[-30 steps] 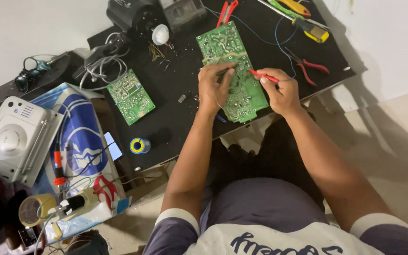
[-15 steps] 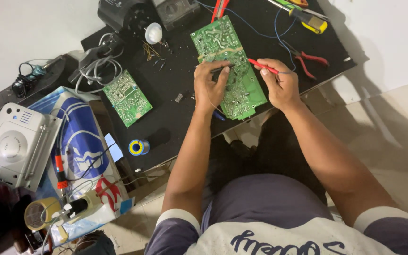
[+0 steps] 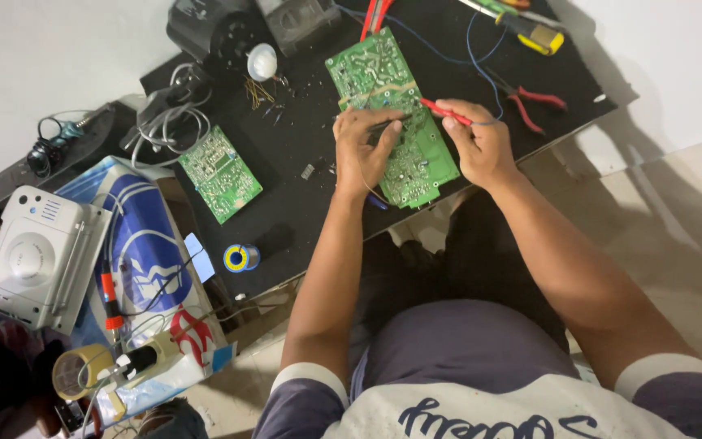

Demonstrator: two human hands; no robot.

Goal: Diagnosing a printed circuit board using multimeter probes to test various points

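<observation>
Big matte black tabletop (image 3: 302, 203) is the base for everything here – flat, dusty-looking, with little specks scattered on it. Off its left edge sits a boxy white plastic device (image 3: 34, 256) with a round grille, on top of a glossy blue and white bag (image 3: 144, 244). Near the middle of the tabletop lies the large green circuit board (image 3: 396, 122), a long rectangle with a shiny, solder-dotted surface. A smaller green board (image 3: 219, 172) lies to the left of it, well apart. At the tabletop's far right are red-handled pliers (image 3: 534, 106), and near its front edge a small solder spool (image 3: 240, 258) with a blue and yellow rim.

Left hand (image 3: 365, 150) is curled over the large board, fingers bent and pinching a thin dark probe (image 3: 387, 123) against it. Right hand (image 3: 481, 146) is closed in a pencil grip on a slim red probe (image 3: 444, 112) – its tip touches the board's upper half.
</observation>
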